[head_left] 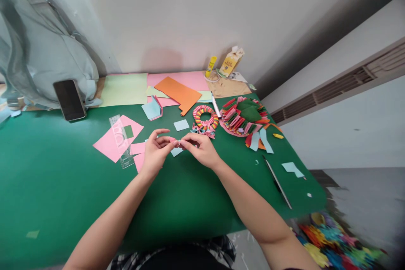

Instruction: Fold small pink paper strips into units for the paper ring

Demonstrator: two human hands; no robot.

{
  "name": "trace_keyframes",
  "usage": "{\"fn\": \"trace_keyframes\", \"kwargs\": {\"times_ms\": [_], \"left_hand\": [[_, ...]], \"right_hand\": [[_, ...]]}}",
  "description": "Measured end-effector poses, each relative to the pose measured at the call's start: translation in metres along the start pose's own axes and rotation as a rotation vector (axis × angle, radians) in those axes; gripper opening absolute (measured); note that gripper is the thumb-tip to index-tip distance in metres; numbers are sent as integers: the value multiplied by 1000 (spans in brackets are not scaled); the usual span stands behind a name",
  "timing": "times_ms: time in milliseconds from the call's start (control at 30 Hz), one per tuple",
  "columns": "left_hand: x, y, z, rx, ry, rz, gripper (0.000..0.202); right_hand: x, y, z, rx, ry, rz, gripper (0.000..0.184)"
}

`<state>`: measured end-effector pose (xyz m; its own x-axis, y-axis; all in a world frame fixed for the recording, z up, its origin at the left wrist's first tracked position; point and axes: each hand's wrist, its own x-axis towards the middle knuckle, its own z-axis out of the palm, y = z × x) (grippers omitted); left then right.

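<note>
My left hand (156, 149) and my right hand (201, 148) meet over the green table (63, 185), fingertips pinched together on a small pink folded paper piece (174, 140). A light blue paper square (176, 151) lies just under them. Pink paper pieces (138, 154) lie beside my left wrist. A ring of folded coloured paper (205, 117) sits just beyond my right hand, with small folded units (202, 130) at its near side.
A large pink sheet (110, 141) with a clear ruler (122, 143) lies left. A phone (69, 100) leans on a grey bag (47, 63). Orange (179, 93), pink and green sheets, glue stick (210, 66), a pile of folded units (245, 116), and a long blade or ruler (278, 183) lie around.
</note>
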<state>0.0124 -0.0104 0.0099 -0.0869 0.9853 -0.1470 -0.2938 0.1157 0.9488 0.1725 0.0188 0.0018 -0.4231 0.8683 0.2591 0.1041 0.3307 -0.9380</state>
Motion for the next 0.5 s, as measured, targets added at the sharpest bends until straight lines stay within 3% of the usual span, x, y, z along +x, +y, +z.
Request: {"fn": "trace_keyframes", "kwargs": {"times_ms": [500], "left_hand": [[-1,0,0,90,-18,-16,25]], "right_hand": [[1,3,-1,-54,66,44,19]]}}
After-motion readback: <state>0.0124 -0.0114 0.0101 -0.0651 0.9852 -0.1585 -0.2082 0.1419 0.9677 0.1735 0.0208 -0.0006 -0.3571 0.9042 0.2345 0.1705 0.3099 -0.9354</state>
